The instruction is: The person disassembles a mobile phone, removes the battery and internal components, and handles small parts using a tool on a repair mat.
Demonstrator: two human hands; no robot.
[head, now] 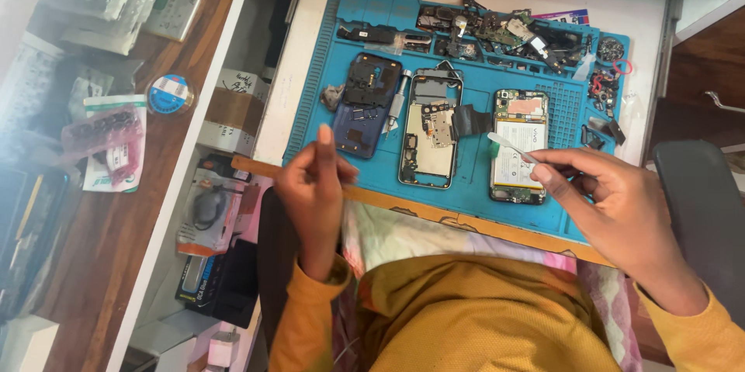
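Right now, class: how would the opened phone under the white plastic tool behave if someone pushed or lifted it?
The opened phone lies flat, so it would probably slide across the blue mat, not roll. Its exposed battery and circuit board suggest it is fragile.

The mat (466,186) is bright blue, the left phone (365,108) dark blue, the tool (508,147) white, the sleeves (306,318) mustard yellow, the tape roll (169,94) blue and white.

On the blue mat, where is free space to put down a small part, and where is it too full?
Free: the mat strip along its near edge, in front of the three opened phones, between left hand and right hand. A smaller patch lies between the middle phone and the right phone, partly taken by black tape. Crowded: the far compartments and right edge, full of loose parts.
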